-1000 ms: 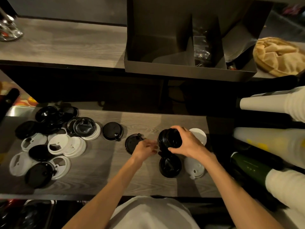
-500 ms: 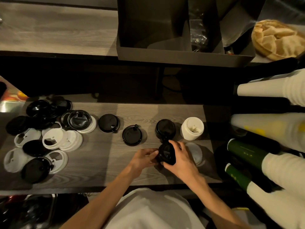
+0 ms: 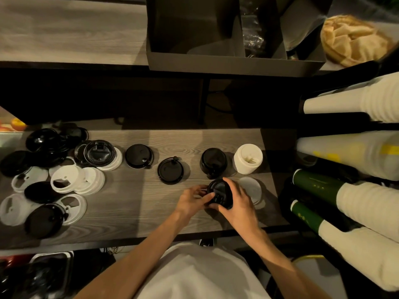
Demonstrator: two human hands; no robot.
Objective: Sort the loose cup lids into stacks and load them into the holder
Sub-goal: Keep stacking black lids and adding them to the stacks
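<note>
Both hands on one short stack of black plastic cup lids (image 3: 220,193) near the front edge of the grey wood-grain counter (image 3: 129,208). Right hand (image 3: 239,203) wraps it from the right, fingers curled over the top rim. Left hand (image 3: 192,200) pinches its left edge, thumb and fingertips close together.

Flat translucent white lid (image 3: 251,188) just right of the held stack. Behind: taller black lid stack (image 3: 213,162), white lid stack (image 3: 248,158) beside it. Two single black lids (image 3: 170,171) (image 3: 139,156) further left, apart. Far left: loose jumble of black and white lids (image 3: 54,173), overlapping, unsorted.

Upper shelf: dark cardboard divided holder (image 3: 235,63); left compartment looks bare, narrow middle one holds something dark, cannot tell what.
</note>
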